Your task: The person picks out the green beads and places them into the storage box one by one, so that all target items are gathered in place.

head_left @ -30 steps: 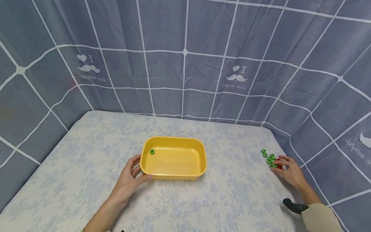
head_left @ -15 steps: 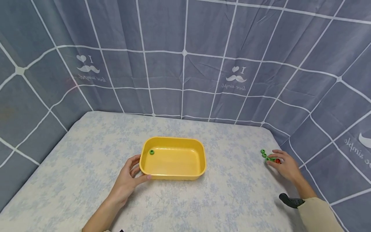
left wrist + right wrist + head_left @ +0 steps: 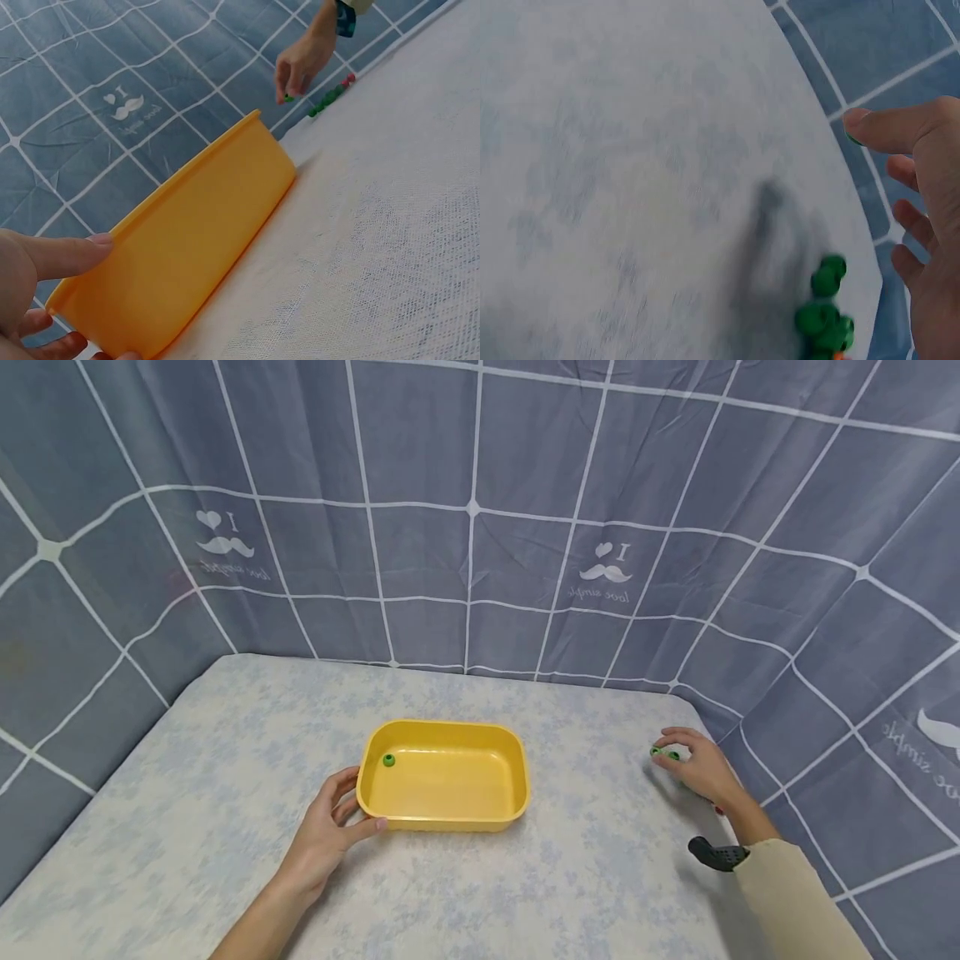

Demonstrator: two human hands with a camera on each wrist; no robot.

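Lifted away from the bead pile it had been reaching into half a second earlier, a person's right hand (image 3: 701,768) had shifted toward the middle of the table (image 3: 600,877) and hung above the cloth. Its thumb and fingertips were pinched together on a small green bead (image 3: 289,97), of which only a sliver showed past the thumb in the right wrist view. Below it, near the table's right end, lay a cluster of green beads (image 3: 821,319), several of them touching; from the head, most were hidden behind the hand and forearm. Red beads (image 3: 349,80) lay at the far end of that cluster in the left wrist view. Well to the other side, the left hand (image 3: 324,827) held the yellow tray (image 3: 442,823) by its near left corner, thumb on the front rim and the other fingers around the left side. That tray stood flat on the table, roughly where it had been in the earlier frame, with one loose green bead (image 3: 388,760) on its floor close to the left wall. A black band (image 3: 717,854) circled the right wrist, just beyond the cuff of a cream sleeve (image 3: 791,893). White cloth with a pale blue pattern covered the table, and behind it hung a grey-blue curtain (image 3: 420,556) crossed by white lines and printed with hearts and moustaches.
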